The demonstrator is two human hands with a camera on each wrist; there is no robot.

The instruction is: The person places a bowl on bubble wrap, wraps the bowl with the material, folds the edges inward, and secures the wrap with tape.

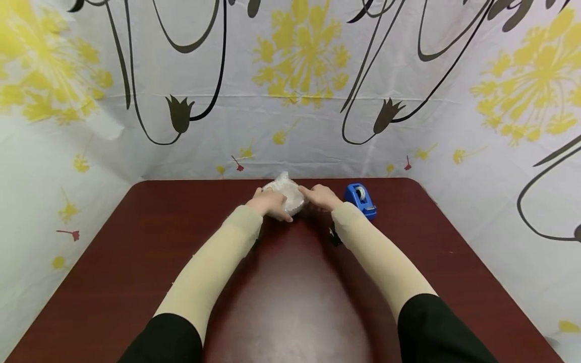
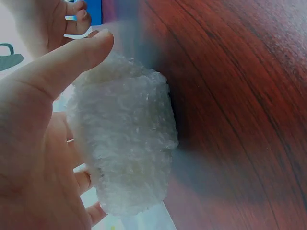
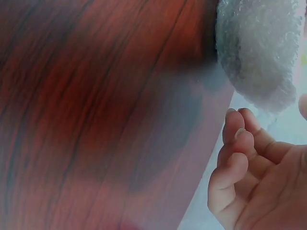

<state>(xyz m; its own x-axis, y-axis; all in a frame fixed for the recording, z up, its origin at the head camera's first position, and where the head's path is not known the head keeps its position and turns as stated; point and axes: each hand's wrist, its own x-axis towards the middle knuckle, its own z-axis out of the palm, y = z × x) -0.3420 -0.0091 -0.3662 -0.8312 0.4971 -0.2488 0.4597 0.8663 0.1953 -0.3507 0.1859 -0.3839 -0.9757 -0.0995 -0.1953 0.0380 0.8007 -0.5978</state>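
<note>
A bundle of clear bubble wrap (image 1: 289, 192) sits near the far edge of the table, its contents hidden. My left hand (image 1: 271, 201) grips it from the left side, the thumb on the near side and the fingers behind, as the left wrist view shows against the wrapped bundle (image 2: 129, 139). To the right of the bundle is my right hand (image 1: 322, 196), its index finger reaching to the wrap's edge. In the right wrist view this hand's other fingers (image 3: 229, 179) are loosely bent with nothing between them.
A blue tape dispenser (image 1: 361, 200) with a roll of tape stands just right of my right hand. The dark red wooden table (image 1: 122, 292) ends close behind the bundle. A white sheet with yellow flower prints (image 1: 281, 136) hangs around the table.
</note>
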